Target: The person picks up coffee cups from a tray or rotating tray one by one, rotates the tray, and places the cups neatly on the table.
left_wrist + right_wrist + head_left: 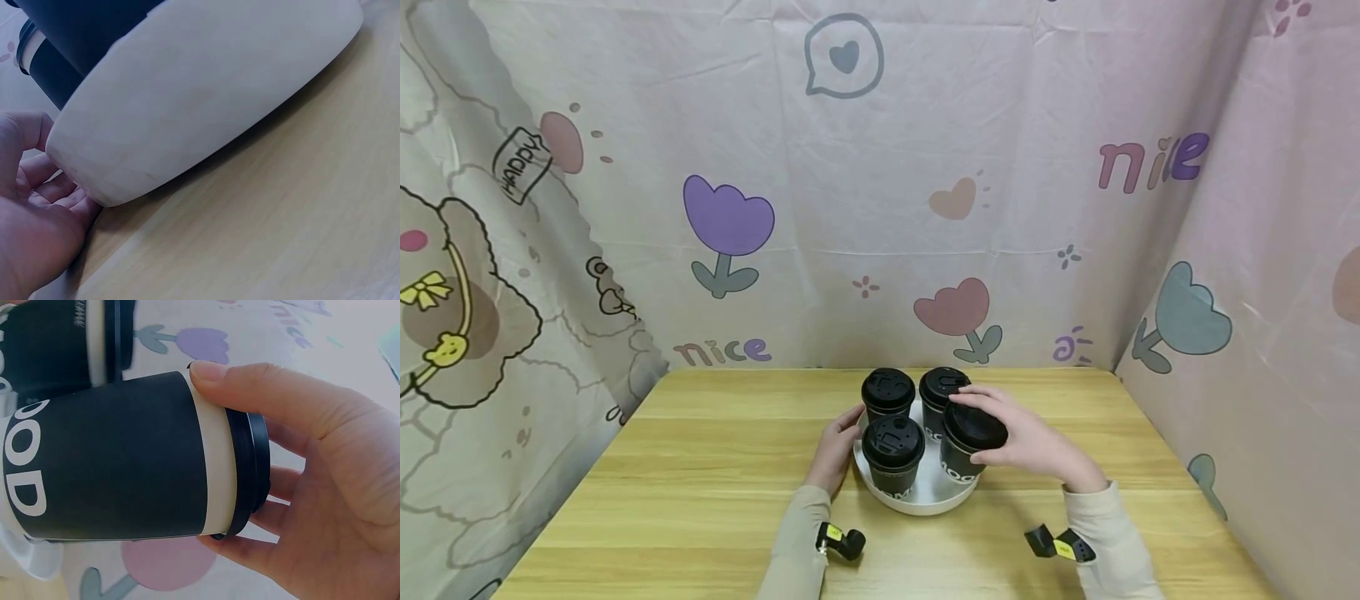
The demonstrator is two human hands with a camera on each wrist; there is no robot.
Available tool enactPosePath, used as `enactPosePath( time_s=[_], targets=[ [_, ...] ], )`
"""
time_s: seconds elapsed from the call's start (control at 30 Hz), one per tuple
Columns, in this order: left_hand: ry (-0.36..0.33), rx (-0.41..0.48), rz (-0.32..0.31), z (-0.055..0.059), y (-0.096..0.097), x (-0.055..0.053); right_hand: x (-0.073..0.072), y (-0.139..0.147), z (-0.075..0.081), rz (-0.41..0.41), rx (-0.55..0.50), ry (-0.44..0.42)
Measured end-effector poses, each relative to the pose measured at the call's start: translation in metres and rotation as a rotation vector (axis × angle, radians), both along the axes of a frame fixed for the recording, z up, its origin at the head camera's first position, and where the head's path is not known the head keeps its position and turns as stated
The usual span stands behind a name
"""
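So from my end, it all hinges on the front-right black takeaway cup [961, 460]: it's at the front right of the white round dish [927, 505], just left of the right palm, and the right hand [1026, 429] is clearly the nearer one. Its fingers are spread around the top, thumb on the pale band just under the black lid [245, 472], so I'd call that a proper hold. The cup's long axis looks roughly upright, lid end toward the palm; I can't tell if its base is touching the dish. Left hand [835, 452] is across on the left side, fingers curled at the dish's rim, well apart from that cup. Three other lidded cups [892, 471] share the dish on the table [715, 483], fwiw.
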State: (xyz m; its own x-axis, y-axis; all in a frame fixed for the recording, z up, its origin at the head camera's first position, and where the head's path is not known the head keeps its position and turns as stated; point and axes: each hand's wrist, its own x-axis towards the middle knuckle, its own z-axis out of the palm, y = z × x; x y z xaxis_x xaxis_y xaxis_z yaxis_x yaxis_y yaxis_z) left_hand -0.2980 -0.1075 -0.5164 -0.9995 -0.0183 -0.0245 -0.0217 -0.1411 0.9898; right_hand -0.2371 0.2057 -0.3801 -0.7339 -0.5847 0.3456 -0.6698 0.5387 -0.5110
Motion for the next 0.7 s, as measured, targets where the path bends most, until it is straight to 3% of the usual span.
enactPosePath(
  time_s=[0.33, 0.7],
  targets=[
    [-0.005, -0.011, 0.006, -0.001, 0.0, -0.001, 0.002, 0.033, 0.014, -0.06, -0.056, 0.059],
    [-0.003, -0.004, -0.003, -0.001, 0.0, -0.001, -0.004, 0.069, 0.013, -0.193, -0.08, 0.138]
  ],
)
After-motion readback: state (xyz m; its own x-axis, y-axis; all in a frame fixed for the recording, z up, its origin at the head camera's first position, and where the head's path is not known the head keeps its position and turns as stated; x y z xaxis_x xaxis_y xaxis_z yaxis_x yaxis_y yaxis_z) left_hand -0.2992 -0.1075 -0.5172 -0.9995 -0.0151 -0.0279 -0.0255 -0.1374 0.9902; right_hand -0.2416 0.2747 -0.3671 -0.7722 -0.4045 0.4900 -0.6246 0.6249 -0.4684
